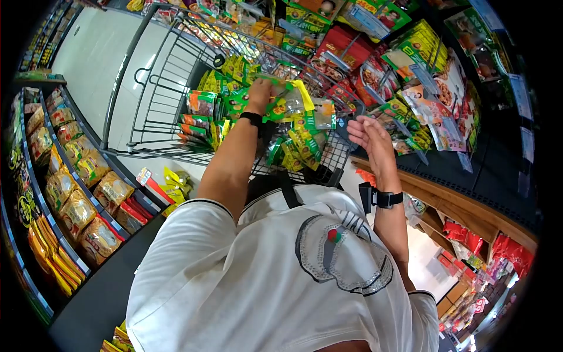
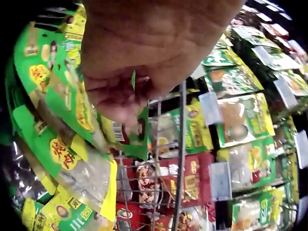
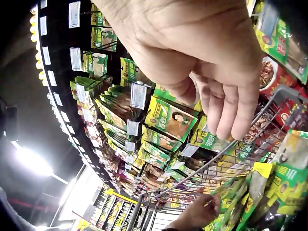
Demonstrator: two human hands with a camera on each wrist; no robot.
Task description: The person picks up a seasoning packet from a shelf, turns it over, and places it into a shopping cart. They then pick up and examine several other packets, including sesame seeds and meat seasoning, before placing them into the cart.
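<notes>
In the head view my left hand [image 1: 260, 95] grips a green packet [image 1: 284, 101] above the cart's wire basket [image 1: 153, 111]. The left wrist view has the fingers of that hand [image 2: 144, 53] curled against a green packet [image 2: 140, 147], with more green packets [image 2: 62, 149] beside it. My right hand [image 1: 372, 138] is raised by the cart's near right corner, fingers relaxed and holding nothing. Seen from the right wrist, this hand [image 3: 207, 62] hangs in front of the shelf packets [image 3: 168, 120]. Green and yellow packets [image 1: 305, 146] lie in the cart.
Hanging packets with price tags [image 1: 425, 79] line the right side, close to the cart. Shelves of bagged food [image 1: 76, 208] stand on the left, above a dark base. Pale floor [image 1: 97, 53] shows beyond the cart at the upper left.
</notes>
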